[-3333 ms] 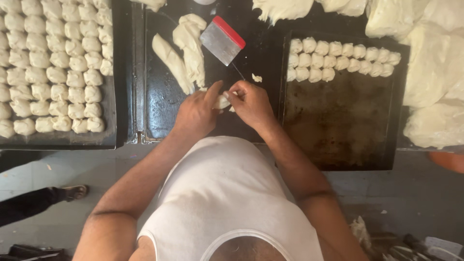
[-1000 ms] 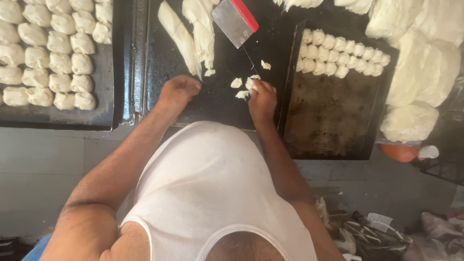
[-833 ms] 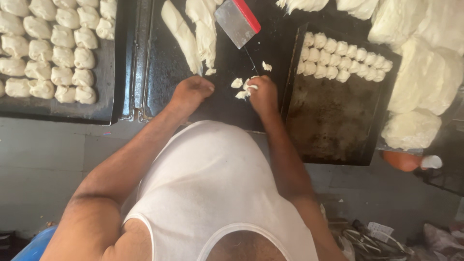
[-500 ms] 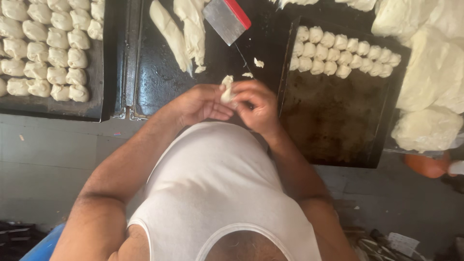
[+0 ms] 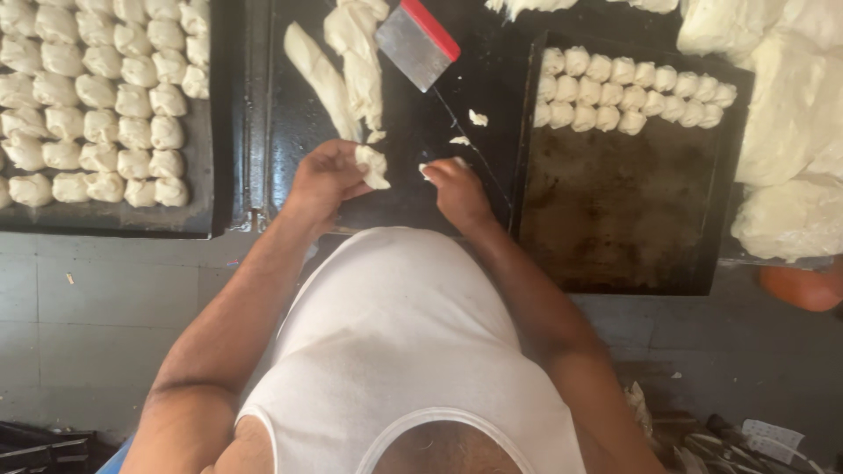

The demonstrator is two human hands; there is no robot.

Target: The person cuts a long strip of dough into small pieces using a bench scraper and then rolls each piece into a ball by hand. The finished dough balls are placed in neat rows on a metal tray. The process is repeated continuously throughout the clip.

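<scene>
The dough piece (image 5: 373, 165) sits pinched in the fingers of the left hand (image 5: 325, 175), held just above the dark desk (image 5: 413, 189) between the two trays. It looks soft, pale and slightly tacky, light enough for fingertips alone, and likely to stretch or tear if pulled, so a gentle hold around its thick middle should suit it best. The left hand is curled partly closed around it. The right hand (image 5: 457, 189) rests near, fingers bent down over a small dough scrap (image 5: 425, 168) at their tips; whether it truly grips that scrap I cannot tell. Long dough strips (image 5: 351, 66) lie further up the desk, smooth and limp, beside a flat metal scraper (image 5: 413, 44) with a red handle. The left tray (image 5: 215, 189) is packed with rounded, matte dough balls (image 5: 105, 96); the right tray (image 5: 632, 211), greasy and worn, carries only two rows (image 5: 632, 88). Large dough masses (image 5: 790, 132) lie at the far right.
</scene>
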